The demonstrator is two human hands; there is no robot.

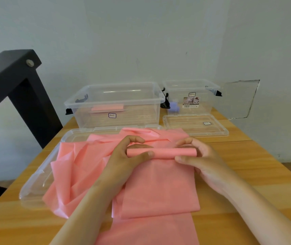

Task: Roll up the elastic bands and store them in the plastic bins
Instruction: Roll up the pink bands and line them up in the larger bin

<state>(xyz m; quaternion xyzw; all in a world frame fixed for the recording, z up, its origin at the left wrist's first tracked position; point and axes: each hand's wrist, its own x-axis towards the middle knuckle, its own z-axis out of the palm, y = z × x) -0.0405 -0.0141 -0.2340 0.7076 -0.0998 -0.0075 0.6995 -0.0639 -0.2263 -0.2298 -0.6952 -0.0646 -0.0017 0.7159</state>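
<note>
Pink band (158, 188) lies long and flat on the wooden surface (247, 165), and its far end is wound into a tight roll (162, 152). The left hand (123, 156) holds the left end of the roll, with its fingers (135, 138) curled over the top and the thumb on the near side. The right hand (201, 156) holds the right end the same way, pinching it between curled fingers (185, 141) and thumb. The flat part of the band runs from the roll toward the person. More loose pink band is bunched up on the left, on top of a big clear lid (35, 183). Behind the hands stands a big bin (141, 100), see-through and open, with a rolled pink band (107, 107) inside. A small bin (210, 103) stands just beside it on the right, also open, with a purple thing (173, 106) inside. A small clear lid (217, 132) lies flat in front of the small bin. A black frame (17, 82) stands at the left.
</note>
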